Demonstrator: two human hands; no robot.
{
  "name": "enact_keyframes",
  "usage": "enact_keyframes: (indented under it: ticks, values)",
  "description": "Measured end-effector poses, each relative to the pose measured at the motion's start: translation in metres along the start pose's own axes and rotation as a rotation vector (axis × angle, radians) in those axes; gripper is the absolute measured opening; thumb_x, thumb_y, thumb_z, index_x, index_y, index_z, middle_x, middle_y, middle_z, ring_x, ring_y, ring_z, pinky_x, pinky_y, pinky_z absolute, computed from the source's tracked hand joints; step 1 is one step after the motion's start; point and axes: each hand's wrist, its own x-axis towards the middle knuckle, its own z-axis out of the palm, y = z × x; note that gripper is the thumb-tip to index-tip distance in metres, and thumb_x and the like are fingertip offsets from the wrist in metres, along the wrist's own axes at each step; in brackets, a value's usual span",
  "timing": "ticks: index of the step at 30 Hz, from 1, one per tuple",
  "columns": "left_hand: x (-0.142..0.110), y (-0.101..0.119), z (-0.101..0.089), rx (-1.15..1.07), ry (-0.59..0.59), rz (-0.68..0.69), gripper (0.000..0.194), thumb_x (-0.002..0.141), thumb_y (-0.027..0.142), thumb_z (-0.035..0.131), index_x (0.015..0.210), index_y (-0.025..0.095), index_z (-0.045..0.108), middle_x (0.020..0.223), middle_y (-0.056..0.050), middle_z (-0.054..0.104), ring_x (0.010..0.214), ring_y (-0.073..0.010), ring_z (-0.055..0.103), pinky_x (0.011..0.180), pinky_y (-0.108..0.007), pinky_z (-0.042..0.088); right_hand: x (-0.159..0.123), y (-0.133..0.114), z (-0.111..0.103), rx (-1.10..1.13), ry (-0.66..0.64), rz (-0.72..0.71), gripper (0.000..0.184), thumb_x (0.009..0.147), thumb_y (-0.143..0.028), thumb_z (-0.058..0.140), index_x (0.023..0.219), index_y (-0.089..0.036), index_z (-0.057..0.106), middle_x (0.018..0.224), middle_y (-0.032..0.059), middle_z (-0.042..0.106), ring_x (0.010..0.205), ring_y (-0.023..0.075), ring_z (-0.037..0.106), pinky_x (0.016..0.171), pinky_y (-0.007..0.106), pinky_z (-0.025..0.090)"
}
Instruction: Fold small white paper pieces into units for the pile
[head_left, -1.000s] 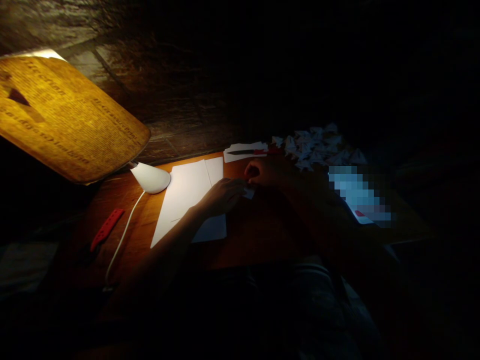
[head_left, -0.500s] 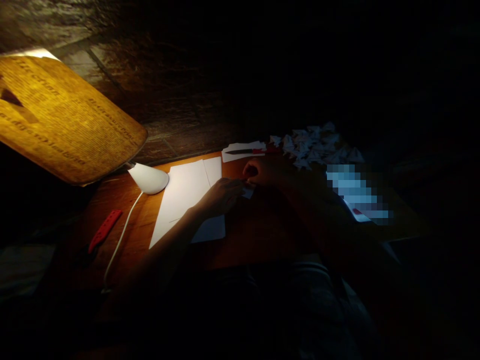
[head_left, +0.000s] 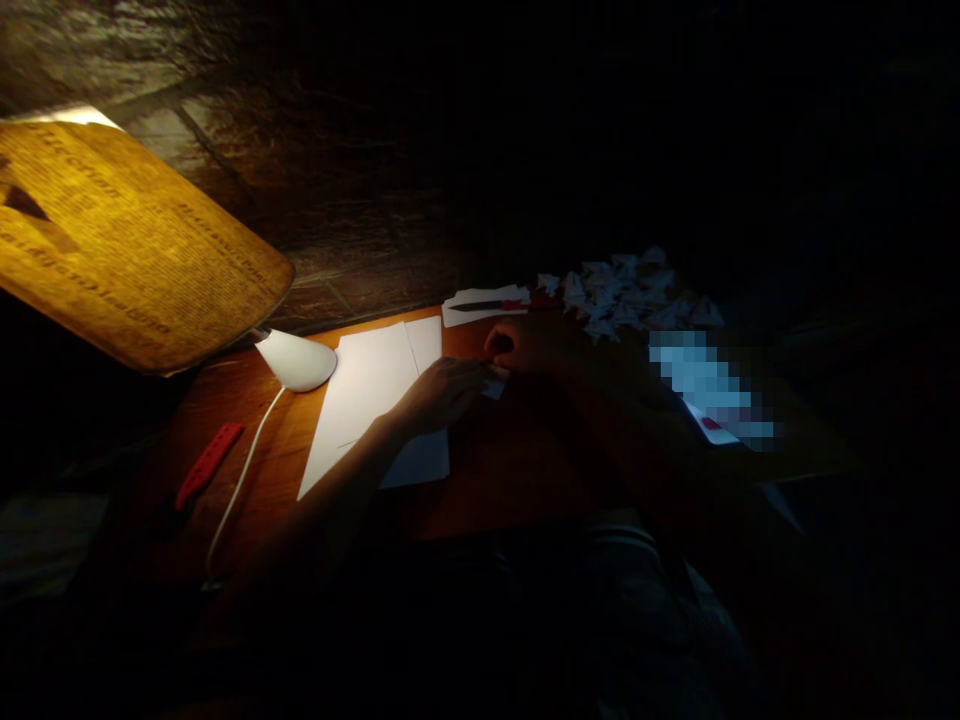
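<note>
Both hands meet over the wooden table, working at a small piece of white paper [head_left: 494, 386]. My left hand [head_left: 442, 392] comes in from the lower left, its fingers closed on the paper's left side. From the right reaches my right hand [head_left: 517, 347], dim in shadow, thumb and index finger curled into a pinch at the paper's upper edge. The fold of the paper is too dark to make out. Under my left wrist lie large white sheets [head_left: 373, 375]. Behind the hands, a knife [head_left: 487, 305] with a red handle rests on a stack of smaller white papers [head_left: 459, 318].
A heap of small folded paper pieces [head_left: 619, 290] covers the table's back right. Nearer stands a lit phone [head_left: 718, 436] with a blurred screen. On the left are a lamp [head_left: 300, 362] with a printed shade, its white cable [head_left: 244, 490], and a red power strip [head_left: 210, 463].
Hands and paper stay almost in the same place. The view has shifted very slightly; nothing has visibly been taken hold of or let go.
</note>
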Motion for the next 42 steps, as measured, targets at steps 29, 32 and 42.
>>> enact_keyframes:
  ticks: [29,32,42]
  values:
    - [0.002,0.009,-0.002,0.044,-0.026,-0.005,0.035,0.095,0.008,0.046,0.116,0.019,0.072,0.123,-0.012,0.074,0.108,-0.0256,0.071,0.095,-0.042,0.056,0.003,0.003,0.009,0.011,0.038,0.006,0.024,0.069,-0.004,0.079,0.087,-0.017,0.069,0.101,0.006,0.076,0.09,0.0182,0.069,0.078,0.029,0.052]
    - [0.002,0.008,-0.002,0.034,-0.02,-0.005,0.037,0.092,0.007,0.047,0.116,0.018,0.073,0.12,-0.012,0.075,0.106,-0.0256,0.071,0.094,-0.042,0.057,0.004,0.004,0.009,0.025,0.034,0.01,0.025,0.068,-0.003,0.079,0.086,-0.017,0.069,0.1,0.0059,0.076,0.09,0.0182,0.069,0.078,0.029,0.052]
    - [0.005,0.005,-0.003,0.029,-0.03,-0.005,0.03,0.088,0.01,0.049,0.104,0.018,0.073,0.107,-0.011,0.076,0.1,-0.0267,0.072,0.088,-0.042,0.057,0.005,0.007,0.006,0.019,-0.003,-0.007,0.03,0.064,-0.002,0.076,0.09,-0.017,0.071,0.104,0.0083,0.075,0.094,0.0212,0.069,0.082,0.031,0.054]
